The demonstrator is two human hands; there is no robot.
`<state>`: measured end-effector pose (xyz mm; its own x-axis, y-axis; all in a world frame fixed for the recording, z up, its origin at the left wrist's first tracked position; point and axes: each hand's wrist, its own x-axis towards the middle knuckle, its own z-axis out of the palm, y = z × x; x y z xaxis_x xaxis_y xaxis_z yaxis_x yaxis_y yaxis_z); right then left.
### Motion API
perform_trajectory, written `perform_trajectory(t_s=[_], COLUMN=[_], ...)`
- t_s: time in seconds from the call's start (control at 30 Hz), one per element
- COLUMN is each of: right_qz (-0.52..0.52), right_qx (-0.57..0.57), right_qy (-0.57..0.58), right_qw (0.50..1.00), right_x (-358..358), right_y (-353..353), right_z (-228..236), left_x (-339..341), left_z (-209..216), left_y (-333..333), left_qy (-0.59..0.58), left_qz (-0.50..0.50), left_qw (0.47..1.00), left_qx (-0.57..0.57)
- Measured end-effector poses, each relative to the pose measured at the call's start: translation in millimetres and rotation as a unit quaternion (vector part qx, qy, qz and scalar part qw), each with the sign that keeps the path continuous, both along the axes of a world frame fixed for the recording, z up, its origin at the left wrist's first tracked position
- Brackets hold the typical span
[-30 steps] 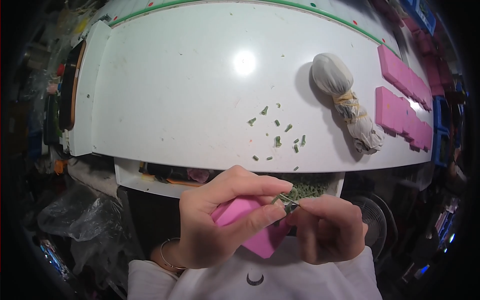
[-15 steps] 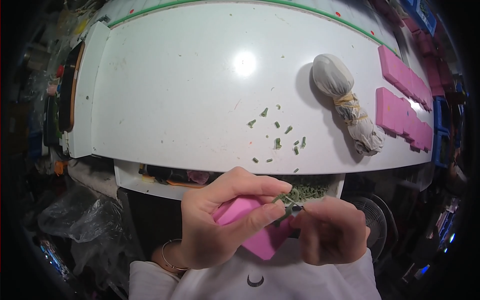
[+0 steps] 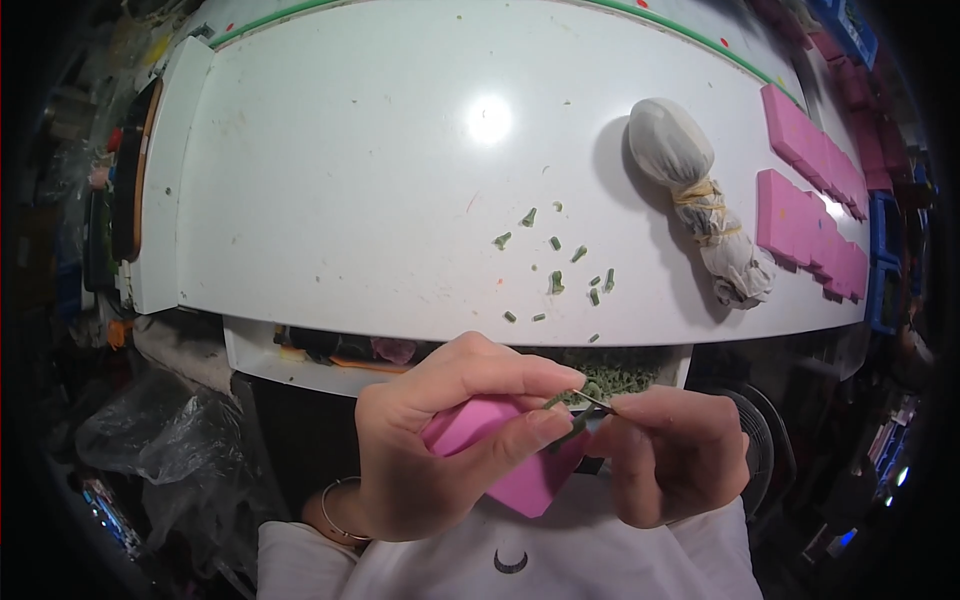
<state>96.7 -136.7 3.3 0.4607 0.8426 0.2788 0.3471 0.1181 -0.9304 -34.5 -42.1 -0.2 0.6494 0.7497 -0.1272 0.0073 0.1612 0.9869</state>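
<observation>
A small green piece is between the thumb and forefinger of the left hand, which also holds a pink block before the white shirt. The right hand pinches a thin tool near this piece. Green bits lie on the white table.

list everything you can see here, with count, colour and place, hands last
pink block: 1, pink, in left hand
green piece: 1, green, at left fingertips
thin tool: 1, dark, in right hand
table: 1, white, ahead
clippings: about a dozen, green, on table
wrapped bundle: 1, greyish white, table's right
block rows: 2, pink, far right
drawer: 1, white, under table
scraps: uncountable, green, in drawer
plastic bag: count unclear, clear, lower left
bracelet: 1, metallic, left wrist
hands: 2, bare, lower centre
</observation>
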Motion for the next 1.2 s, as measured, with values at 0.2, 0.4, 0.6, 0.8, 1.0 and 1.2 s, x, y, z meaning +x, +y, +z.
perform_trajectory(t_s=[0.2, 0.4, 0.6, 0.8, 1.0, 1.2], right_qz=[0.010, 0.032, 0.028, 0.014, 0.020, 0.156], right_qx=[-0.019, 0.019, 0.040, 0.062, 0.043, 0.011], right_qy=[0.006, -0.020, -0.073, -0.091, -0.079, -0.144], right_qw=[1.000, 0.999, 0.996, 0.994, 0.996, 0.977], right_x=[0.5, 5.7, 4.0, 0.8, 1.8, 17.7], right_y=[0.6, 0.5, 2.3, 1.9, 0.3, 1.1], right_z=[1.1, -3.5, -7.4, -9.3, -7.0, -0.6], left_x=[-0.9, -0.7, 0.7, 1.2, 0.1, -0.3], left_z=[0.7, -0.9, -1.3, 0.0, -1.3, -0.1], left_y=[1.1, 1.9, 1.4, 1.0, 2.0, 2.5], left_qy=[0.013, 0.005, 0.020, 0.047, 0.045, 0.048], left_qz=[-0.014, -0.018, -0.002, 0.007, 0.000, -0.004], left_qw=[1.000, 1.000, 0.996, 0.990, 0.987, 0.989], left_qx=[0.004, 0.006, 0.087, 0.130, 0.155, 0.143])
